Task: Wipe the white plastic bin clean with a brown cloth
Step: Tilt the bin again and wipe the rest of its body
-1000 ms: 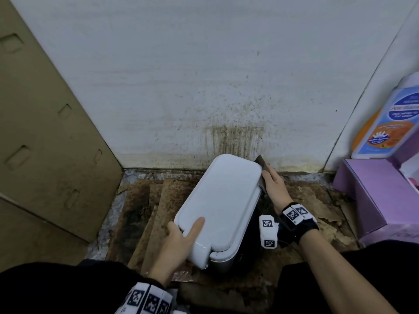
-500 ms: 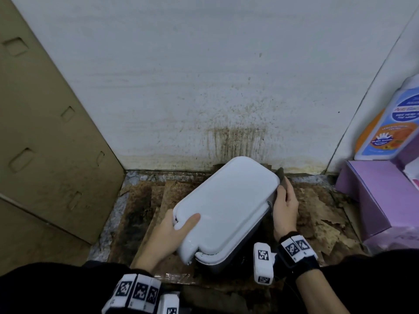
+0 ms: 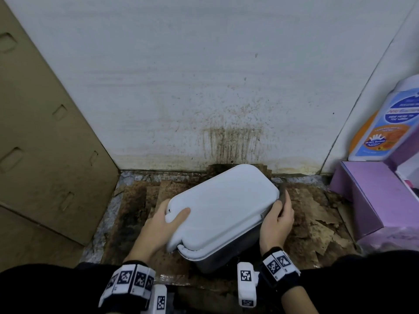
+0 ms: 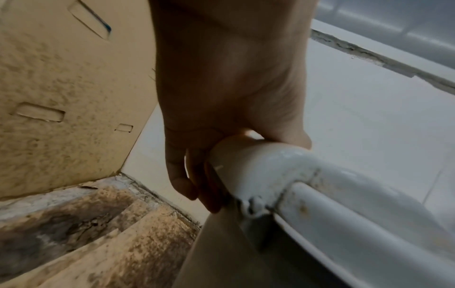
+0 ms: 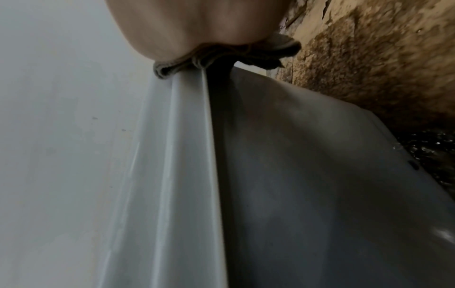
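Observation:
The white plastic bin [image 3: 223,206] with its lid down stands on stained cardboard, turned at a slant near the back wall. My left hand [image 3: 162,223] grips the lid's near-left corner [image 4: 248,155], thumb on top and fingers curled under the rim. My right hand [image 3: 277,219] presses the brown cloth [image 3: 282,193] against the bin's right side, just under the lid's edge. In the right wrist view the bunched cloth [image 5: 221,56] sits under the palm on the lid's edge [image 5: 187,136]. Most of the cloth is hidden by the hand.
A tall cardboard panel [image 3: 45,123] leans at the left. The white wall [image 3: 204,75] behind the bin has a brown stain. A purple box [image 3: 371,196] and a blue-and-orange bottle [image 3: 390,125] stand at the right. Torn, dirty cardboard [image 3: 317,214] covers the floor.
The bin has turned clockwise, its far end swinging right. My right hand has slid the cloth back along the bin's right side toward me. My left hand has kept its hold on the corner.

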A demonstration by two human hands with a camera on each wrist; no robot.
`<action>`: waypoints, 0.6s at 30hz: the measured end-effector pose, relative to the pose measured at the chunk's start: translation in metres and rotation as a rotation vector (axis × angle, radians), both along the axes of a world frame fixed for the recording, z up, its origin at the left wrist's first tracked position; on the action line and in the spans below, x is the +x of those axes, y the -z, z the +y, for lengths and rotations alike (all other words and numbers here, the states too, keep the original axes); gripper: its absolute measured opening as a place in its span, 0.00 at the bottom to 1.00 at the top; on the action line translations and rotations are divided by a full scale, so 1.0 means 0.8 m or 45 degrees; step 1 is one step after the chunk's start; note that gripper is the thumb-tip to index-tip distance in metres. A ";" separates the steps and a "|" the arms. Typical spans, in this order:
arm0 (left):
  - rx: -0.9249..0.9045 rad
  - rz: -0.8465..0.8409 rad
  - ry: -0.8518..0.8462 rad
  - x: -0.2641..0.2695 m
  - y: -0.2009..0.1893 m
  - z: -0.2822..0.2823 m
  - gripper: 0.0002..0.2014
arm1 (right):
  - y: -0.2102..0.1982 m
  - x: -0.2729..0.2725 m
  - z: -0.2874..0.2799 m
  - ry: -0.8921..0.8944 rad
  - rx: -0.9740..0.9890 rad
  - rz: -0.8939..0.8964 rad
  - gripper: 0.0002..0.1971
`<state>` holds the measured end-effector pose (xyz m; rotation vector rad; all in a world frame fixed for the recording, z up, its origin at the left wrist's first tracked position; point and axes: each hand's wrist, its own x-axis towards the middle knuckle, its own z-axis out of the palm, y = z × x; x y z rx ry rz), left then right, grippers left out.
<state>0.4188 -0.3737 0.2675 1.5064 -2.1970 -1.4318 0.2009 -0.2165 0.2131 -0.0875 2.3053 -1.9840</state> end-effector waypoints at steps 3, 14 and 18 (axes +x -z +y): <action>-0.101 -0.056 -0.150 -0.003 0.013 0.014 0.35 | 0.002 -0.012 -0.001 -0.075 -0.059 -0.090 0.22; -0.137 -0.224 -0.376 -0.014 0.020 0.059 0.43 | -0.031 -0.088 -0.009 -0.497 -0.015 -0.384 0.19; -0.141 -0.215 -0.364 -0.010 0.025 0.053 0.38 | -0.031 -0.089 -0.009 -0.565 0.063 -0.362 0.20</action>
